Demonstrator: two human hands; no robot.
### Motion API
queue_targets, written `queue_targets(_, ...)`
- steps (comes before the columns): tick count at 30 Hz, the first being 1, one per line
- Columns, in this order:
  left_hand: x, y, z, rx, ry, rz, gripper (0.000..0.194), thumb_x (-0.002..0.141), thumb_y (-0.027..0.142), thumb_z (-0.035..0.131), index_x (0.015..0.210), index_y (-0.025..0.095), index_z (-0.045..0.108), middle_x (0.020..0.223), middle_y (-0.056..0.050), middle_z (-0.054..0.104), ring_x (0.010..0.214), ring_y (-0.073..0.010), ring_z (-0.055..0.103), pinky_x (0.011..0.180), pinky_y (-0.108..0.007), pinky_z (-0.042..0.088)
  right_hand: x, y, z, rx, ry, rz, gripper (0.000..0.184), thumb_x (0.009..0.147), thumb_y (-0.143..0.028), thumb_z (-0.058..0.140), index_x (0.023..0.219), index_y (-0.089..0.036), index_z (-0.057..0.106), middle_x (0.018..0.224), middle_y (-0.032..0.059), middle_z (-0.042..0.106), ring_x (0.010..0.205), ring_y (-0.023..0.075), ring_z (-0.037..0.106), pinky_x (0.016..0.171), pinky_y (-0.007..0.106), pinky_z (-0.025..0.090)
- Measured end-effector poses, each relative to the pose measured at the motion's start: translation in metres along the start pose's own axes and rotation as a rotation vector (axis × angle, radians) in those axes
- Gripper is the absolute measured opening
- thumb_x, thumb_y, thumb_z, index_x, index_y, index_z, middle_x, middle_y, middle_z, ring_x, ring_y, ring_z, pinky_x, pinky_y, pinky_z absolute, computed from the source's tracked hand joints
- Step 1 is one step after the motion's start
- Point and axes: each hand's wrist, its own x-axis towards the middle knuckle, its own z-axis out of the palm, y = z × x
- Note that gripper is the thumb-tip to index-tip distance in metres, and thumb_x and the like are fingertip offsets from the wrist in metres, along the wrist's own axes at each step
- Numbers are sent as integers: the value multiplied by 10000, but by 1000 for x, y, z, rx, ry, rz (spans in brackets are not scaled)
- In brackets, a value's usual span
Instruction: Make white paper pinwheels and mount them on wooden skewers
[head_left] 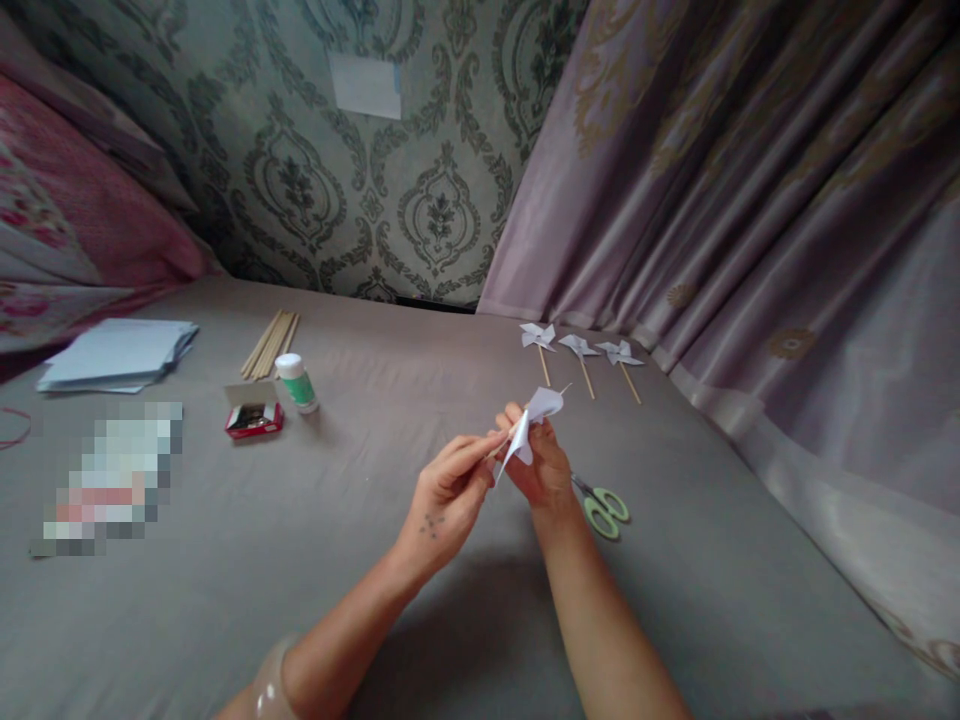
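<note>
A white paper pinwheel [519, 437], seen nearly edge-on with curled blades, is held up above the bed-like grey surface. At its left side, my left hand [454, 490] is closed, thumb and fingers pinching at the paper's centre; a bit of something thin and tan shows by the fingertips. My right hand [551, 470] closes around the pinwheel from the right and behind, its fingers partly hidden by the paper. A thin pointed end sticks out past the upper right blade. Green-handled scissors [604, 510] lie just right of my right wrist.
Three finished-looking pinwheels on sticks [579, 350] lie at the back right. Left of centre are wooden sticks [270, 343], a white-and-green bottle [297, 383] and an open red box [254, 420] of small metal pieces. A paper stack [120, 355] and a blurred-out item [112, 480] lie farther left.
</note>
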Motion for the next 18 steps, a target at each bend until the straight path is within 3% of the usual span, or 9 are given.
queue_targets(8,-5,2,3,136,-82,111,323,895,159,490,1163,234,654,1014,-91,647,916,-151,598,773,-252,475,-1,-2,-4,135,-134,3,305,625,-330,809,599,-241,518,628,-53,341,541,109,323,501,225,340)
queue_targets(12,-5,5,3,175,-96,143,329,894,136,481,1162,221,651,1036,-96,651,950,-156,603,812,-257,471,-1,-4,-5,161,-143,22,306,577,-298,841,575,-244,540,595,-60,299,519,108,271,501,225,333)
queue_targets(18,-4,5,3,206,-123,203,356,894,108,467,1190,228,626,1035,-84,653,962,-148,605,839,-256,476,-2,-5,-4,139,-171,28,318,636,-337,801,547,-242,512,579,-57,238,511,120,238,485,230,321)
